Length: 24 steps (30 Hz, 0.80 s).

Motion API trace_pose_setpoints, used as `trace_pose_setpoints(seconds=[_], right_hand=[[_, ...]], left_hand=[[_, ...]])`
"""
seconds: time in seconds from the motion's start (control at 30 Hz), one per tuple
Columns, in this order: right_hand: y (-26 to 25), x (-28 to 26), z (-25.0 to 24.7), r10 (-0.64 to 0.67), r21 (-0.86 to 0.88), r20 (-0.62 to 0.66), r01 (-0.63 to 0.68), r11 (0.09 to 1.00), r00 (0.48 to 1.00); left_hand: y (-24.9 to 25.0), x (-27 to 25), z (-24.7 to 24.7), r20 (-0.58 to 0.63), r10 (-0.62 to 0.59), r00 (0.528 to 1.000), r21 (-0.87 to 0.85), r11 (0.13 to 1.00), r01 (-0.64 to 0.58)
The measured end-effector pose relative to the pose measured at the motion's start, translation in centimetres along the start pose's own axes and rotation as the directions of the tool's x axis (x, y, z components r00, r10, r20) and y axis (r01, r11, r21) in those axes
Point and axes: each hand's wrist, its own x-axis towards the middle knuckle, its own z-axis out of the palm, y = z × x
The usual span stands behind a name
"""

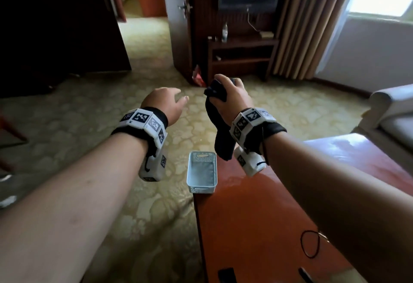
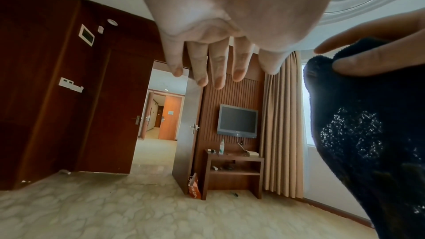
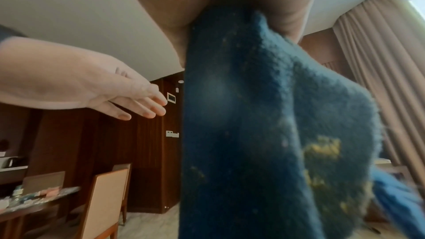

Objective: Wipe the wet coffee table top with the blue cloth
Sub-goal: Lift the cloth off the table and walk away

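Note:
My right hand (image 1: 225, 95) is raised in the air and grips the top of the dark blue cloth (image 1: 220, 130), which hangs down below the wrist. In the right wrist view the blue cloth (image 3: 264, 124) fills most of the picture. To its left my left hand (image 1: 169, 101) hovers at the same height, fingers straight and holding nothing; those fingers (image 2: 218, 68) point into the room, beside the cloth (image 2: 368, 124). The glossy reddish-brown coffee table (image 1: 257, 215) lies below and to the right, with shiny wet patches on its top.
A small pale blue basket (image 1: 202, 172) stands at the table's far left corner. A black elastic loop (image 1: 310, 243) lies on the table near my right forearm. A white armchair (image 1: 393, 108) is at the right. Patterned carpet (image 1: 89, 108) spreads to the left and ahead.

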Motion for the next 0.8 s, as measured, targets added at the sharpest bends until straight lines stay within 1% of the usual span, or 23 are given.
trace_pose_setpoints(seconds=[0.17,0.3,0.37,0.5,0.6,0.7,0.8], right_hand=[[-4.0,1.6,-0.6,-0.044,0.022,0.004,0.044,0.999,0.999],[-7.1,2.8,0.2,-0.047,0.026,-0.024,0.048,0.999,0.999],[-9.1,3.9,1.5,-0.04,0.027,-0.042,0.041,0.999,0.998],[-13.0,6.9,5.4,-0.015,0.019,-0.092,0.017,1.0,0.996],[-16.3,9.5,9.7,-0.002,0.016,-0.113,0.003,1.0,0.994],[-18.8,12.0,13.2,0.028,0.028,-0.133,-0.025,0.999,0.991],[-20.6,14.8,15.7,0.056,0.013,-0.155,-0.054,0.998,0.986]], left_hand=[[-1.4,1.1,-4.1,-0.053,-0.003,0.999,0.01,1.0,0.003],[-3.9,2.5,-6.6,-0.081,0.015,0.997,-0.027,0.999,-0.017],[-6.0,3.5,-8.0,-0.093,0.018,0.995,-0.041,0.999,-0.022],[-11.6,6.4,-10.7,-0.114,0.031,0.993,-0.054,0.998,-0.038],[-17.1,9.2,-13.0,-0.116,0.047,0.992,-0.037,0.998,-0.051],[-21.3,12.0,-14.7,-0.103,0.059,0.993,-0.013,0.998,-0.061],[-24.4,15.0,-15.6,-0.095,0.07,0.993,-0.009,0.997,-0.071]])
